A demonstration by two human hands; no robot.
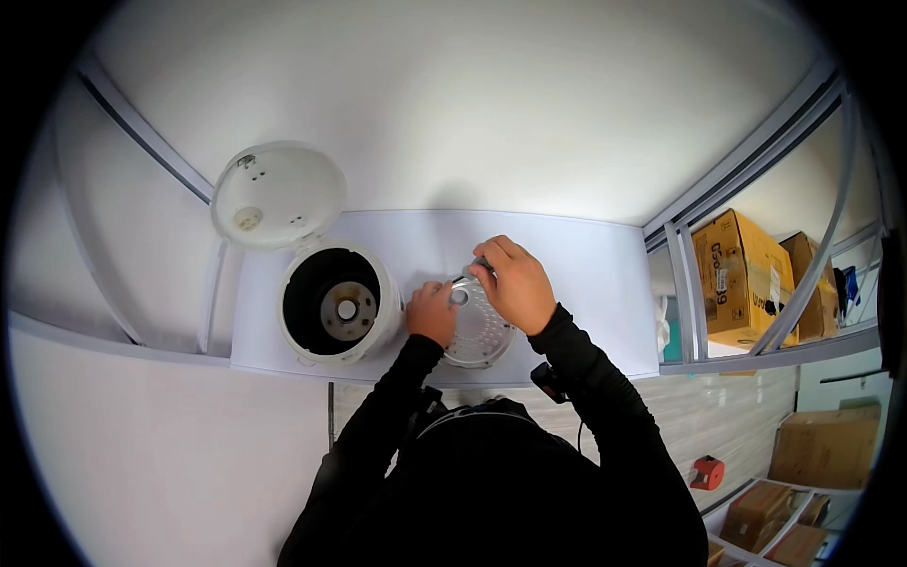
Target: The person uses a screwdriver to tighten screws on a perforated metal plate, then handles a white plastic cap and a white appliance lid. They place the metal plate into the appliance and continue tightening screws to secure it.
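Observation:
My right hand (518, 288) is closed round the grey handle of a screwdriver (483, 264), its thin shaft slanting down to the left. Beneath it lies a round, silvery, perforated inner lid (474, 333) on the white table. My left hand (432, 313) grips the left rim of this lid, fingertips close to the tool's tip; the exact contact is hidden. Just left of that hand stands a white rice cooker (385, 307) with no inner pot, its dark inside and round heating plate (347, 310) showing. Its outer lid (280, 196) is hinged up and back.
The white table (586, 283) has a pale wall behind it and metal frame bars (685, 283) on both sides. Cardboard boxes (742, 279) stand beyond the right frame. More boxes (824, 449) and a red object (707, 472) are at the lower right.

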